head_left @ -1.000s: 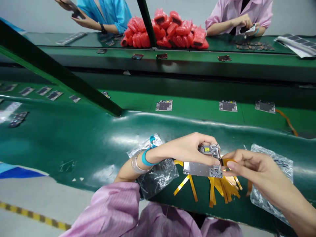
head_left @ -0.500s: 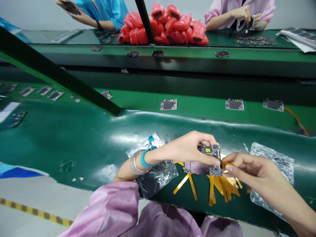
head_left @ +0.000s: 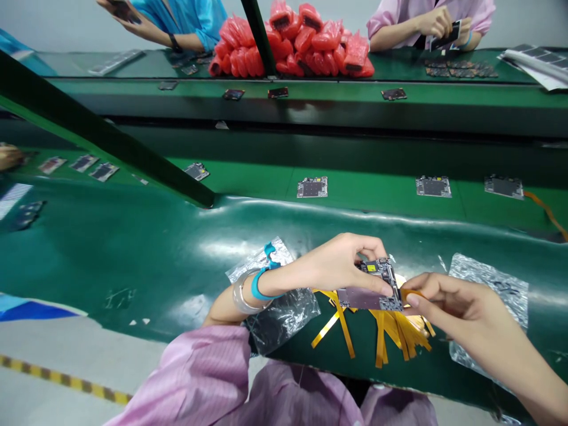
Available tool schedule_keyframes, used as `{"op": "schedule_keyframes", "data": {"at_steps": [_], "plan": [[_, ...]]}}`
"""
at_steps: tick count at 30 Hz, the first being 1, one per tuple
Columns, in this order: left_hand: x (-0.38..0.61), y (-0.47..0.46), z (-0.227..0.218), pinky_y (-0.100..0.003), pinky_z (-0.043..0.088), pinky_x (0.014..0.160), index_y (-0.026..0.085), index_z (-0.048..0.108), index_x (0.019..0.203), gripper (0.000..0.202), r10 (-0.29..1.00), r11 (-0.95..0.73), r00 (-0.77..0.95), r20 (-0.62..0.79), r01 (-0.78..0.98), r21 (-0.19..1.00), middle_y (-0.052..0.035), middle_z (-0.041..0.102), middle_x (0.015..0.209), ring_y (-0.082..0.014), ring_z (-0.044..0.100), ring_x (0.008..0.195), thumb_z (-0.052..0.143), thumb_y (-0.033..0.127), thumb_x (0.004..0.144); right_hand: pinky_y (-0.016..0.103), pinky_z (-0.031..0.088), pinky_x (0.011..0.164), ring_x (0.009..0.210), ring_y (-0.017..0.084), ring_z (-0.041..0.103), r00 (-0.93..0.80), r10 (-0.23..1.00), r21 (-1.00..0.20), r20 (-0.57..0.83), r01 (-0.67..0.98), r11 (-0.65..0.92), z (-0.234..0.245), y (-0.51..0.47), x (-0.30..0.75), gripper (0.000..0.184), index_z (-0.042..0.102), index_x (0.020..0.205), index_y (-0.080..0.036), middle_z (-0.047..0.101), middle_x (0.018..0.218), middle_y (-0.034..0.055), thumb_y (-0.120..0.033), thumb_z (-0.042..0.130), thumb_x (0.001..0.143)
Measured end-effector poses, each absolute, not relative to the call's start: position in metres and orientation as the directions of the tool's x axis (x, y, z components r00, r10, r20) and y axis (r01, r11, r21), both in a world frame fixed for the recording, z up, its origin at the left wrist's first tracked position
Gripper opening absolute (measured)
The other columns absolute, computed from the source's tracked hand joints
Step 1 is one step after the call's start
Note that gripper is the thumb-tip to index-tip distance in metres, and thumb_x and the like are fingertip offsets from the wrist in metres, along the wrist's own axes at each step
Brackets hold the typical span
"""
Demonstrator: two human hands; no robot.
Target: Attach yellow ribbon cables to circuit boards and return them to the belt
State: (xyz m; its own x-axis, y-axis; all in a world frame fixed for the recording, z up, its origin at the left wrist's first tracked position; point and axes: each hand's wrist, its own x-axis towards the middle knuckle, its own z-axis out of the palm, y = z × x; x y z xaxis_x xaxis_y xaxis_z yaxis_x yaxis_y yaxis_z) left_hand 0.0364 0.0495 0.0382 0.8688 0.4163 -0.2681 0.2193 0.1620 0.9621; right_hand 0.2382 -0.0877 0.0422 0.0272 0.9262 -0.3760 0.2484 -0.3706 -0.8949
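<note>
We hold the circuit board [head_left: 361, 299] in the left hand [head_left: 339, 260], which is half curled: thumb on the upper face, fingers at the far edge. With the right hand [head_left: 461, 302], we pinch an orange strip [head_left: 410, 293] between thumb and fingers at the board's right edge; we cannot tell whether the strip is seated. The board thus sits between both hands, above a pile of orange strips [head_left: 394, 334] near the desk's [head_left: 124, 242] near edge. We have one plastic bag [head_left: 284, 319] below the left wrist and another bag [head_left: 494, 287] beside the right hand.
</note>
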Motion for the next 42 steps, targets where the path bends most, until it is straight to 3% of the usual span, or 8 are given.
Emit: {"op": "schedule_keyframes", "data": {"at_steps": [7,18,23,27,30,33,36,42], "plan": [[0.034,0.049,0.042,-0.021,0.03,0.05,0.017,0.06,0.088,0.038,0.397,0.14,0.844,-0.36,0.333,0.933,0.0014,0.066,0.073,-0.0072,0.049,0.057,0.083,0.045,0.076,0.028,0.055,0.064,0.082,0.022,0.069,0.045,0.93,-0.89,-0.366,0.275,-0.364,0.041,-0.09,0.233,0.034,0.068,0.069,-0.022,0.072,0.089,0.0062,-0.05,0.071,0.087],[0.035,0.047,0.039,-0.024,0.032,0.058,0.018,0.058,0.089,0.033,0.394,0.12,0.867,-0.306,0.281,0.952,0.0022,0.061,0.08,-0.0079,0.045,0.064,0.079,0.039,0.078,0.027,0.051,0.056,0.066,0.016,0.065,-0.037,0.914,-0.874,-0.405,0.309,-0.375,0.046,-0.082,0.234,0.037,0.064,0.07,-0.022,0.074,0.092,0.006,-0.053,0.068,0.089],[0.039,0.044,0.035,-0.027,0.023,0.056,0.02,0.042,0.077,0.034,0.438,0.025,0.854,-0.28,0.3,0.954,0.0062,0.042,0.073,-0.0086,0.034,0.064,0.075,0.026,0.073,0.028,0.057,0.067,0.077,0.019,0.07,-0.088,0.896,-0.873,-0.436,0.284,-0.397,0.044,-0.08,0.232,0.034,0.068,0.073,-0.022,0.075,0.089,0.0053,-0.053,0.069,0.089],[0.042,0.045,0.032,-0.028,0.018,0.055,0.021,0.033,0.074,0.042,0.45,0.047,0.842,-0.298,0.311,0.949,0.0073,0.029,0.07,-0.0089,0.025,0.062,0.075,0.028,0.072,0.031,0.061,0.077,0.084,0.022,0.074,-0.09,0.88,-0.862,-0.467,0.268,-0.43,0.043,-0.08,0.236,0.033,0.075,0.085,-0.025,0.076,0.091,0.0047,-0.056,0.069,0.089],[0.043,0.046,0.027,-0.027,0.024,0.056,0.021,0.038,0.076,0.035,0.452,0.098,0.846,-0.282,0.267,0.959,0.0072,0.038,0.07,-0.0088,0.033,0.062,0.071,0.031,0.077,0.035,0.063,0.081,0.087,0.025,0.077,-0.041,0.881,-0.866,-0.47,0.212,-0.452,0.04,-0.077,0.238,0.038,0.077,0.092,-0.026,0.077,0.096,0.0057,-0.061,0.062,0.091],[0.045,0.048,0.021,-0.026,0.035,0.061,0.021,0.043,0.079,0.024,0.483,0.075,0.842,-0.241,0.234,0.969,0.0055,0.048,0.073,-0.0102,0.044,0.067,0.065,0.031,0.083,0.036,0.064,0.082,0.087,0.026,0.078,-0.019,0.884,-0.867,-0.466,0.206,-0.453,0.033,-0.07,0.236,0.032,0.075,0.098,-0.026,0.078,0.098,0.0053,-0.056,0.068,0.088],[0.048,0.056,0.013,-0.028,0.043,0.07,0.019,0.051,0.086,0.021,0.526,-0.011,0.824,-0.209,0.253,0.968,0.0009,0.059,0.085,-0.014,0.055,0.08,0.065,0.035,0.085,0.036,0.063,0.078,0.084,0.026,0.078,0.013,0.9,-0.863,-0.435,0.28,-0.421,0.022,-0.056,0.235,0.027,0.072,0.089,-0.023,0.078,0.084,0.0038,-0.049,0.074,0.084],[0.05,0.11,-0.017,-0.034,0.051,0.093,0.018,0.055,0.116,0.033,0.828,-0.232,0.561,0.0,0.341,0.911,-0.0115,0.06,0.129,-0.0211,0.061,0.113,0.061,0.041,0.094,0.039,0.061,0.088,0.088,0.026,0.077,0.229,0.928,-0.929,-0.295,0.158,-0.334,0.014,0.001,0.27,0.035,0.071,0.098,-0.016,0.078,0.098,0.0094,-0.045,0.079,0.08]]}}
